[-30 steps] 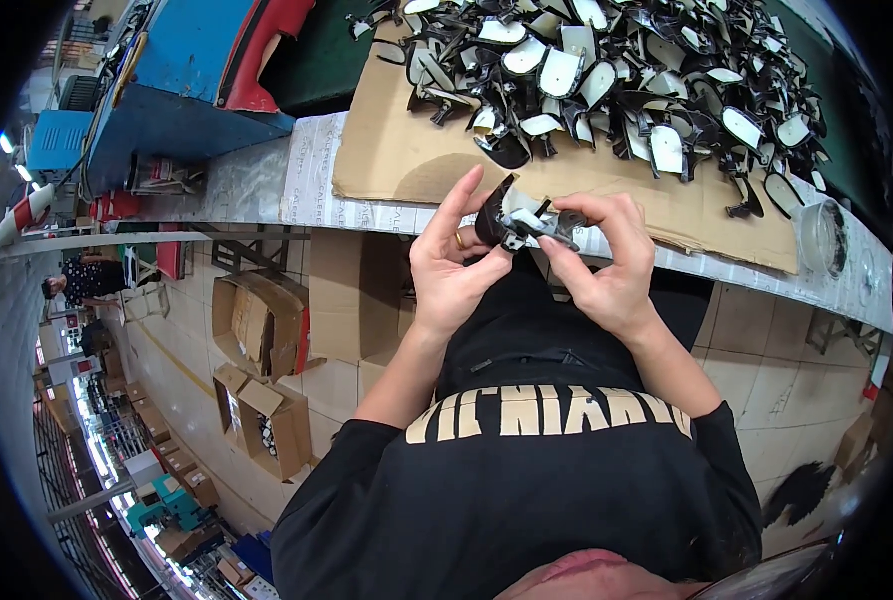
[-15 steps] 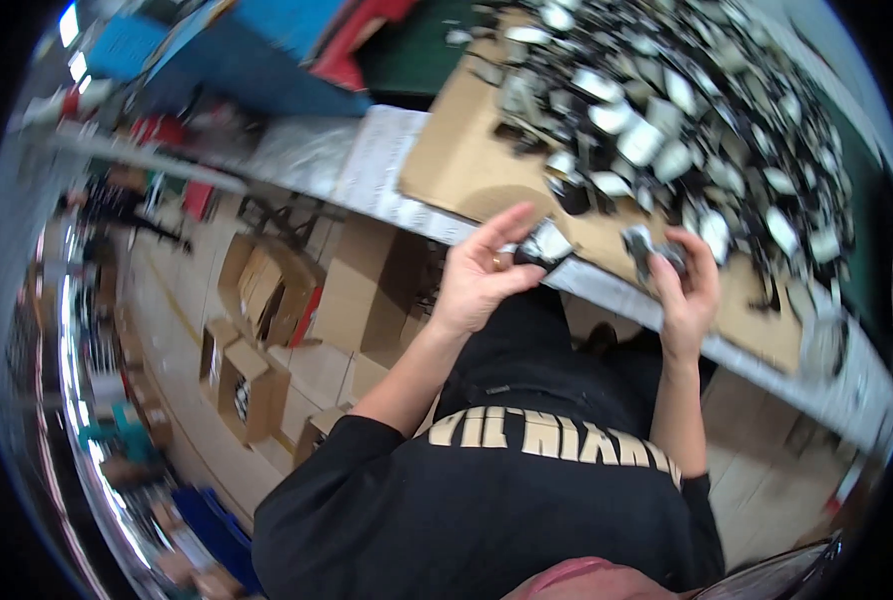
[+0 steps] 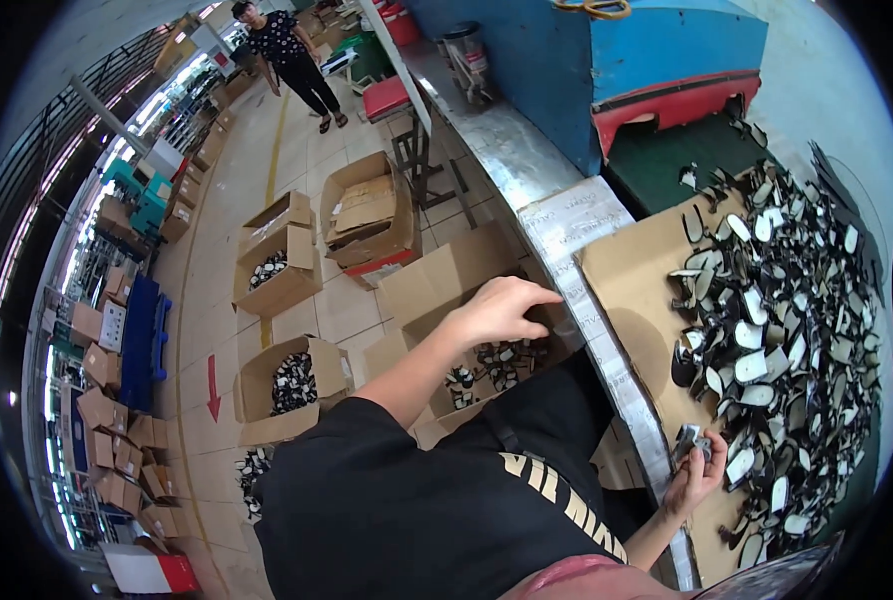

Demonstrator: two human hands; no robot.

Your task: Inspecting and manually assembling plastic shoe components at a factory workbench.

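My left hand [image 3: 502, 308] is held over an open cardboard box [image 3: 437, 270] beside the bench. Its thumb and fingers are apart and nothing shows between them. Black-and-white curved pieces [image 3: 502, 365] lie inside that box. At the bench's near edge, my right hand [image 3: 695, 478] is closed on a small grey metallic object [image 3: 689, 440], whose kind I cannot make out. Just beyond it spreads a large heap of small curved black pieces with white faces [image 3: 767, 365], lying on a flat cardboard sheet [image 3: 627, 265].
A blue machine housing with a red lower edge [image 3: 677, 95] stands at the bench's far end, above a green surface [image 3: 667, 165]. More cardboard boxes [image 3: 297, 265] stand on the tiled floor, some holding similar pieces. Another person [image 3: 292, 60] stands in the aisle.
My view has swung left. My left hand, which held a black-and-white piece, is now open above the floor box without it. My right hand still holds the grey object.
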